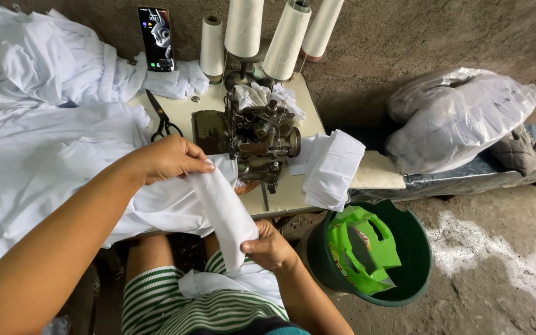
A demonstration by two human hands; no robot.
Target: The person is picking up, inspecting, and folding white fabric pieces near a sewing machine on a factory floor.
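A narrow white fabric strip point(224, 214) stretches slantwise between both hands, just off the front edge of the sewing table point(187, 111) and above the person's lap. The left hand point(169, 158) pinches its upper end with fingers clenched on the cloth, close to the front of the old sewing machine point(259, 136); the right hand point(271, 247) grips the lower end between thumb and fingers, over the green-and-white striped shorts point(181, 304). The strip runs on into a larger white garment point(38, 167) that covers the left part of the table and hangs over its front edge. Black scissors point(161, 121) lie on the table left of the machine. A stack of folded white pieces point(330, 164) sits at the right edge. Four thread cones point(286, 37) stand along the back edge, with a phone point(156, 38) propped against the wall at the back left. On the floor by the table's right front corner stands a green bucket point(414, 248) holding a green bag point(358, 248).
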